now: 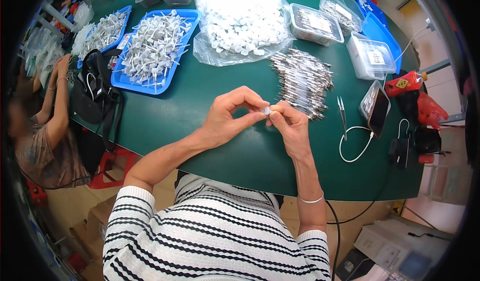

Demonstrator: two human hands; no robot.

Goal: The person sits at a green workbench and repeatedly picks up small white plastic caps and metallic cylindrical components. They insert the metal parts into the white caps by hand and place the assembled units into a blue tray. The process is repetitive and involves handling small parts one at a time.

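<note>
Over the green table, my left hand (225, 118) pinches a small white plastic cap (265, 110) between thumb and forefinger. The fingertips of my right hand (292, 128) meet it from the other side, closed on the same small part; whether a metal pin sits in it is hidden by the fingers. Beyond my right hand lies a pile of thin metal rods (302, 83). A clear plastic bag (200, 56) heaped with white caps spreads out farther back. To the left, a blue tray (150, 88) holds many white-headed metal pins.
Lidded clear boxes (315, 25) stand at the back right. Tweezers (342, 115), a phone (379, 112) on a charging cable and a red bottle (404, 83) lie to the right. A black bag (90, 98) sits at the left edge, near another person's arms (61, 96).
</note>
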